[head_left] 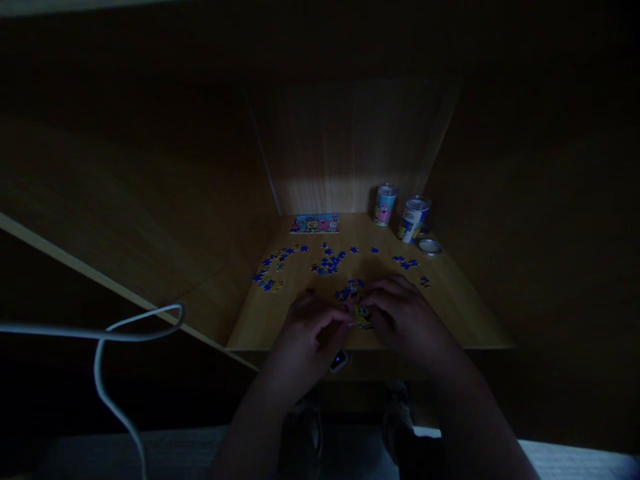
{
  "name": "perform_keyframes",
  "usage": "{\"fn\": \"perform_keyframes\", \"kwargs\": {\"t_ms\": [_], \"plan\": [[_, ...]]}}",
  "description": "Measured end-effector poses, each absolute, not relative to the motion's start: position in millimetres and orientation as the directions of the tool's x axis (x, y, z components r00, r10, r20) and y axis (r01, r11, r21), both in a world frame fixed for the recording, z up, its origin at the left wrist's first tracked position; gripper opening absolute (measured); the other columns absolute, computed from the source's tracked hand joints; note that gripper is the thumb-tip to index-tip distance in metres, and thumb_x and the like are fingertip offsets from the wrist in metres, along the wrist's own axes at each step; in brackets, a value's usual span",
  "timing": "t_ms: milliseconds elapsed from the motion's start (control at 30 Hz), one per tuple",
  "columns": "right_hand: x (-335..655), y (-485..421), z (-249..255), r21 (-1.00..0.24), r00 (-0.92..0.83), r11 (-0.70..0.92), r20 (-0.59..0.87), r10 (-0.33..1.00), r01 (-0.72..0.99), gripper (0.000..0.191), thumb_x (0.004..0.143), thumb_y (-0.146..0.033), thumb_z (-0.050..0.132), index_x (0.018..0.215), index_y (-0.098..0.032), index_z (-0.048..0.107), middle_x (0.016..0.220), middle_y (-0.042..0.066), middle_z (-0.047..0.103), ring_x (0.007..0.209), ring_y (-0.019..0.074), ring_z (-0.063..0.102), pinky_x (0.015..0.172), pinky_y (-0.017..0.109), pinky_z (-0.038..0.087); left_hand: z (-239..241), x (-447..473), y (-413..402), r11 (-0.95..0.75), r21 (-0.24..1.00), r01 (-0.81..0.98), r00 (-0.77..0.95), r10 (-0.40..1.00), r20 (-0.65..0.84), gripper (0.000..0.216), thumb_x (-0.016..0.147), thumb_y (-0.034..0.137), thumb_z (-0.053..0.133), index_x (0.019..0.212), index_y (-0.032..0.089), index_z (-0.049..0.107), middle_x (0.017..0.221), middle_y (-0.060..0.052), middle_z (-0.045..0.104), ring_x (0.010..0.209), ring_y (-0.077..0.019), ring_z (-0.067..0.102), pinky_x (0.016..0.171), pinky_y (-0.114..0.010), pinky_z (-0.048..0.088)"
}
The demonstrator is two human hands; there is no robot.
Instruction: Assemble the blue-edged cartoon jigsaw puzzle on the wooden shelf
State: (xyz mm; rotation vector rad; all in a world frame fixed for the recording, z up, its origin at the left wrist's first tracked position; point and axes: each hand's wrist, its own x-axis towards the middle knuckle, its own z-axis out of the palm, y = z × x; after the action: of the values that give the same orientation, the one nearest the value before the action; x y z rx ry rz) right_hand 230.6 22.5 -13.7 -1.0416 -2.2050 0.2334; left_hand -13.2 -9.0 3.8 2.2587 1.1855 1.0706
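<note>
A partly joined jigsaw puzzle point(353, 293), with pink, yellow and blue cartoon parts, lies near the shelf's front edge. My left hand point(313, 327) is at its lower left, thumb and forefinger closed together on the puzzle's edge. From the right, my right hand point(400, 307) curls its fingers against the other edge of the puzzle. In the dim light I cannot make out single pieces under the fingertips. Loose blue-backed puzzle pieces point(330, 262) lie in a cluster behind the hands. More loose pieces point(270, 285) are spread at the left, and several point(405, 263) at the right.
A cartoon picture card point(315, 223) lies at the back left of the wooden shelf point(450, 320). Two printed cans point(385, 205) point(413, 220) stand at the back right, beside a round lid point(430, 247). Side panels enclose the space. A white cable point(103, 387) hangs at left.
</note>
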Motion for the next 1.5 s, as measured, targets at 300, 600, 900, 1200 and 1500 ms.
{"fn": "perform_keyframes", "kwargs": {"t_ms": [300, 600, 900, 1200, 1500], "plan": [[230.4, 22.5, -13.0, -0.425, -0.452, 0.663, 0.498, 0.740, 0.617, 0.031, 0.097, -0.004, 0.062, 0.108, -0.030, 0.077, 0.119, 0.002, 0.080, 0.115, 0.0252, 0.070, 0.103, 0.048, 0.056, 0.6, -6.7, -7.8, -0.580, 0.585, 0.566, 0.370, 0.813, 0.448, 0.017, 0.100, 0.012, 0.074, 0.102, 0.029, 0.077, 0.101, 0.002, 0.083, 0.097, -0.0223, 0.073, 0.104, -0.047, 0.051], [231.0, 21.8, -12.4, -0.427, -0.442, 0.659, 0.505, 0.742, 0.618, 0.031, 0.096, -0.004, 0.065, 0.111, -0.028, 0.077, 0.120, 0.003, 0.080, 0.115, 0.0255, 0.069, 0.104, 0.048, 0.057, 8.9, -50.0, -4.8, -0.390, 0.598, 0.700, 0.149, 0.899, 0.413, 0.015, 0.101, 0.020, 0.069, 0.105, 0.029, 0.081, 0.107, -0.002, 0.083, 0.105, -0.0245, 0.077, 0.092, -0.039, 0.059], [231.9, 23.4, -18.4, -0.425, -0.441, 0.670, 0.521, 0.731, 0.609, 0.035, 0.095, -0.005, 0.065, 0.116, -0.031, 0.077, 0.122, 0.002, 0.080, 0.116, 0.0257, 0.070, 0.104, 0.049, 0.059, 16.5, -90.3, -6.6, -0.228, 0.479, 0.848, 0.082, 0.948, 0.306, 0.018, 0.098, 0.020, 0.066, 0.095, 0.027, 0.083, 0.099, -0.004, 0.085, 0.096, -0.0271, 0.079, 0.086, -0.042, 0.062], [232.9, 24.1, -20.8, -0.427, -0.446, 0.671, 0.516, 0.731, 0.606, 0.034, 0.096, -0.006, 0.064, 0.116, -0.031, 0.077, 0.122, 0.003, 0.080, 0.115, 0.0264, 0.071, 0.103, 0.052, 0.060, 12.1, -85.2, -6.2, -0.235, 0.382, 0.894, 0.079, 0.921, 0.381, 0.016, 0.100, 0.018, 0.067, 0.102, 0.025, 0.080, 0.100, -0.006, 0.084, 0.097, -0.0290, 0.079, 0.087, -0.043, 0.062], [232.5, 23.0, -18.8, -0.422, -0.438, 0.671, 0.526, 0.729, 0.610, 0.031, 0.096, -0.008, 0.064, 0.112, -0.030, 0.079, 0.121, 0.005, 0.081, 0.114, 0.0270, 0.072, 0.101, 0.052, 0.061, 36.6, -79.1, -46.9, -0.255, 0.316, 0.914, 0.173, 0.948, 0.266, 0.028, 0.102, 0.018, 0.060, 0.122, 0.025, 0.079, 0.123, -0.012, 0.083, 0.111, -0.0356, 0.079, 0.098, -0.052, 0.063]]}}
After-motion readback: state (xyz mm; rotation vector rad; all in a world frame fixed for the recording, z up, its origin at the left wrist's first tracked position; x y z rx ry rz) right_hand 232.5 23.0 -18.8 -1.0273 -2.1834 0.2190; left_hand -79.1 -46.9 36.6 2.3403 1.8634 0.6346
